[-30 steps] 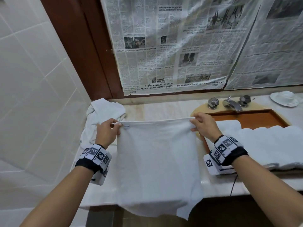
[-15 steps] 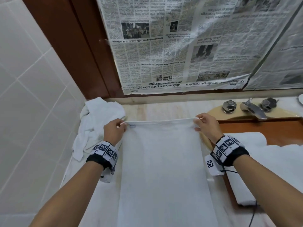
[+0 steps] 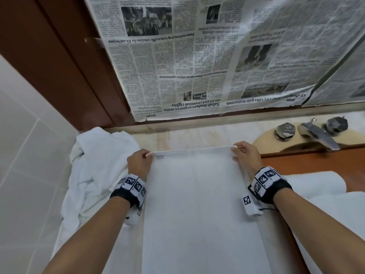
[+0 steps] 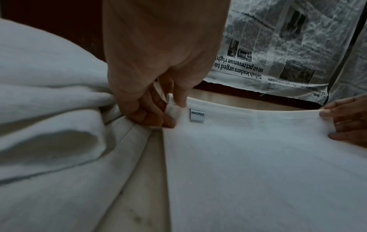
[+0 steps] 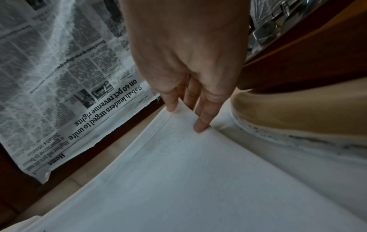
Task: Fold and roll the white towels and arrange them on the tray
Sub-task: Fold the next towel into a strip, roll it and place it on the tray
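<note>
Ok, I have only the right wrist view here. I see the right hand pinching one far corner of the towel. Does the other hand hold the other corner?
Observer: Yes. The left hand pinches the other far corner of the towel between thumb and fingers.
Operator: Is there any mark on the towel at that side?
Observer: A small label sits on the hem, just beside the left thumb.
Operator: And are more towels waiting?
Observer: A crumpled white pile lies left of that hand.
</note>
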The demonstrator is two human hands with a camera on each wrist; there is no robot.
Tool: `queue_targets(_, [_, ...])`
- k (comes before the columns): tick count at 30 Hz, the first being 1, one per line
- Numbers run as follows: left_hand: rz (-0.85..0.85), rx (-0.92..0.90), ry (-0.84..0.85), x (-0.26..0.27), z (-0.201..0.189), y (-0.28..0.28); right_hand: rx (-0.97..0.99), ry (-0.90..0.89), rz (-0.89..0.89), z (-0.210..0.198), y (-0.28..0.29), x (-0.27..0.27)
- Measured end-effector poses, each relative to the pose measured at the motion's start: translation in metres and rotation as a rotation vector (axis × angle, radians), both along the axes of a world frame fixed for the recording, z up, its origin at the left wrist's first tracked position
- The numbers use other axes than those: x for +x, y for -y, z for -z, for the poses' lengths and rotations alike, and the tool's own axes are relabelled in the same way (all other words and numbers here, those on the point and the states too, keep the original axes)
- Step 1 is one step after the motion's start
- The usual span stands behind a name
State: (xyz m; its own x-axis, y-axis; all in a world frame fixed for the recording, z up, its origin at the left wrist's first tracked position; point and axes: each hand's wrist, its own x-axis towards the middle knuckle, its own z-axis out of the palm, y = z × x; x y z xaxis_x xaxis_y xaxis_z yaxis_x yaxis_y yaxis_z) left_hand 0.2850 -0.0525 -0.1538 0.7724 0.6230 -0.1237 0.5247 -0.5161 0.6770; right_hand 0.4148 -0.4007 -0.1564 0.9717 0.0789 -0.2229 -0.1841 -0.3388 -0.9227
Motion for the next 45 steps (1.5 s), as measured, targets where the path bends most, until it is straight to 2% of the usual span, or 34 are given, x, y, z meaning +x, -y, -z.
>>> queue_targets(9, [-0.063, 0.099, -0.037, 0.021, 0.006, 0.003, -0.004, -0.021, 0.031, 0.013, -0.017, 0.028])
queue_targets(16, [-0.069, 0.15, -0.06, 0.026, 0.019, 0.007, -0.183, 0.032, -0.003, 0.016, -0.023, 0.037])
queue_targets(18, [-0.056, 0.131, -0.012, 0.021, 0.021, 0.01, -0.268, 0.079, -0.056, 0.014, -0.026, 0.032])
queue_targets(20, [-0.046, 0.113, 0.105, 0.01, 0.023, 0.017, -0.417, 0.229, -0.156, 0.012, -0.028, 0.016])
queue_targets(23, [0.003, 0.071, 0.251, -0.015, 0.024, 0.05, -0.558, 0.363, -0.366, 0.013, -0.042, -0.027])
queue_targets(25, [0.178, 0.111, 0.179, -0.023, 0.031, 0.078, -0.67, 0.347, -0.546, 0.019, -0.056, -0.051])
queue_targets(27, [0.352, 0.21, -0.024, -0.022, 0.039, 0.101, -0.81, 0.328, -0.691, 0.027, -0.068, -0.063])
queue_targets(29, [0.417, 0.291, -0.222, -0.017, 0.043, 0.11, -0.899, 0.292, -0.765, 0.032, -0.071, -0.063])
queue_targets(32, [0.441, 0.361, -0.345, -0.017, 0.045, 0.101, -0.982, 0.241, -0.768, 0.034, -0.061, -0.054])
queue_targets(37, [0.394, 0.376, -0.423, -0.023, 0.041, 0.071, -1.061, 0.141, -0.657, 0.025, -0.017, -0.033])
queue_targets(40, [0.382, 0.317, -0.355, -0.029, 0.035, 0.07, -1.04, 0.179, -0.596, 0.016, -0.011, -0.045])
queue_targets(43, [0.421, 0.265, -0.305, -0.032, 0.029, 0.088, -0.916, 0.241, -0.676, 0.01, -0.019, -0.079])
queue_targets(45, [0.453, 0.255, -0.336, -0.038, 0.027, 0.104, -0.886, 0.211, -0.737, 0.016, -0.021, -0.097])
